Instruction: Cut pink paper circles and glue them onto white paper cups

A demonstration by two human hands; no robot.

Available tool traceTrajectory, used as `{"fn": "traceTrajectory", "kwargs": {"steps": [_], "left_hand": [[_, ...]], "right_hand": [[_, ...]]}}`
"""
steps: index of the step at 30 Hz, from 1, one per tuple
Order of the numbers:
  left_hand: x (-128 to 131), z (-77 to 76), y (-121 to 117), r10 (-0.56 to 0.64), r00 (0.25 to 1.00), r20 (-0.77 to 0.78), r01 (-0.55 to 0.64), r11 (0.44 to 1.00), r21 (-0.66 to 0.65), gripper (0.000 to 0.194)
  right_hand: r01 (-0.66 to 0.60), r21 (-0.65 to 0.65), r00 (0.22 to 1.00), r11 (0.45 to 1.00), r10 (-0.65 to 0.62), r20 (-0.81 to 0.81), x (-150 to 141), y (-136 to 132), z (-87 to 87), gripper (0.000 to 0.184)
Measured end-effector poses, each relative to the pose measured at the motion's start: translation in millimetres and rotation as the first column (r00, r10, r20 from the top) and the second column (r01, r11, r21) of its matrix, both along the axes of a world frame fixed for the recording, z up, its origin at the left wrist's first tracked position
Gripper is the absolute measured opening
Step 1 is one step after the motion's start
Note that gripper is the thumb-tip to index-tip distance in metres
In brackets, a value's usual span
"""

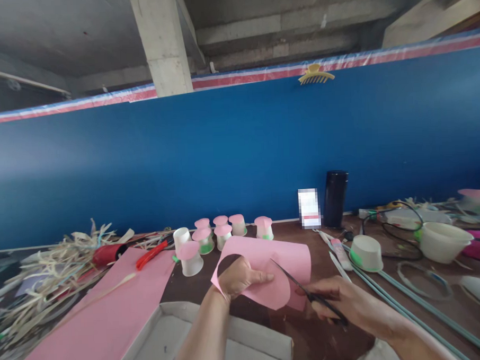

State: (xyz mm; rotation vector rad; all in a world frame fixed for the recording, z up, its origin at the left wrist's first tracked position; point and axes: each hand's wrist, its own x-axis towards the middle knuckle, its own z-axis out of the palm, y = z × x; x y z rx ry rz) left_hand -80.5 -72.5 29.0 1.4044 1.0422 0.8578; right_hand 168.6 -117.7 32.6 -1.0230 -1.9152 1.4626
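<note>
My left hand [238, 278] grips a curled sheet of pink paper [286, 252], its thumb lying flat on the front. A rounded edge is cut into the sheet, and a round hole shows near my left wrist. In my right hand [341, 303] is a pair of scissors [294, 281] with dark handles. Their blades point up and left and lie against the paper beside the rounded cut. Behind the paper stand several upturned white cups, such as this one [191, 264], with pink paper rounds on top.
To the left lie a large pink sheet [121, 291], red-handled pliers [151, 254] and a heap of pale strips [68, 262]. An open cardboard box [262, 335] is in front. A black bottle [336, 199], a white tub [443, 242] and pale blue tubes [412, 305] are to the right.
</note>
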Motion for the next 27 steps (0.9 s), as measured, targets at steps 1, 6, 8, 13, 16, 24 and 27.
{"fn": "traceTrajectory", "kwargs": {"steps": [1,6,8,13,16,24,27], "left_hand": [[0,0.4,0,-0.03,1.0,-0.004,0.03,0.999,0.014,0.032],[-3,4.1,-1,0.013,0.99,-0.14,0.002,0.995,0.102,0.032],[-3,5.1,-1,0.061,0.978,-0.2,-0.034,0.99,0.134,0.034],[-3,4.9,-2,0.054,0.974,-0.218,-0.024,0.99,0.137,0.035],[-4,3.4,-1,0.057,0.974,-0.219,-0.027,0.99,0.136,0.037],[-5,10.0,-3,0.055,0.965,-0.255,-0.026,0.993,0.114,0.036],[-5,13.4,-5,0.071,0.953,-0.296,-0.036,0.992,0.123,0.034]], "right_hand": [[-0.007,0.001,1.0,1.0,0.007,-0.002,0,0,-0.2,0.034],[-0.039,-0.004,0.999,0.999,0.039,-0.037,1,1,-0.1,0.035],[-0.043,0.002,0.998,0.999,0.043,-0.034,1,0,0.7,0.035],[-0.017,0.006,1.0,1.0,0.017,-0.025,0,-2,2.9,0.035],[-0.012,0.007,1.0,1.0,0.012,-0.023,0,-2,2.3,0.036],[-0.036,0.011,0.999,0.999,0.036,0.008,0,1,1.4,0.035],[-0.046,0.013,0.999,0.999,0.046,0.027,0,1,1.7,0.034]]}}
